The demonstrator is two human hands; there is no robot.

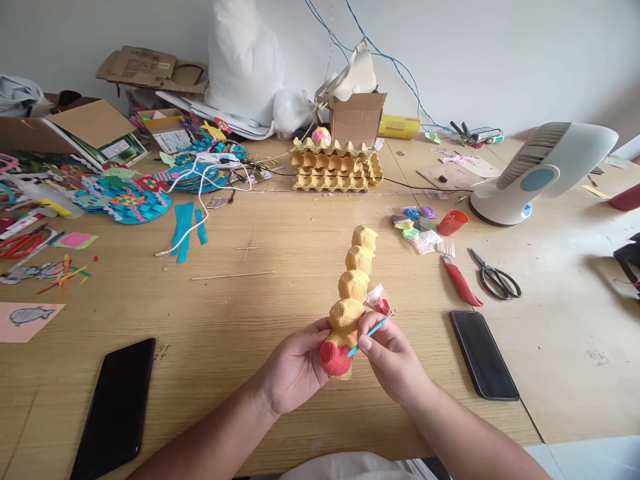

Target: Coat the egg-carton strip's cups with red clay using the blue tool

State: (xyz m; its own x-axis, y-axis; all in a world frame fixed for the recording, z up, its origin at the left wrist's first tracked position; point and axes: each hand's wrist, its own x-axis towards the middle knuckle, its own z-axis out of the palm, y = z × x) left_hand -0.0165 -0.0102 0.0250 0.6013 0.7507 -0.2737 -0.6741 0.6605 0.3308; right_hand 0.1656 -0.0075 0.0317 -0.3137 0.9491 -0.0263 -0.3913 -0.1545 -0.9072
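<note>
A strip cut from a yellow egg carton [354, 285] points away from me, its cups forming a row of bumps. Red clay [334, 359] covers the bump at the near end. My left hand [299, 365] grips the strip around this near end, fingers partly hidden beneath it. In my right hand [393, 359] is a thin blue clay modelling tool [373, 332], pinched between thumb and fingers. Its lower tip touches or nearly touches the edge of the red clay. Just beyond my right hand lies a small plastic bag with red clay [381, 303].
Black phones lie left [117, 407] and right [484, 355]. Scissors [496, 275], a red-handled knife [463, 283], a red cup [453, 222] and clay packets [413, 220] are on the right, before a white fan [535, 173]. Egg cartons [335, 170] stand behind; a white cable [200, 200] trails left.
</note>
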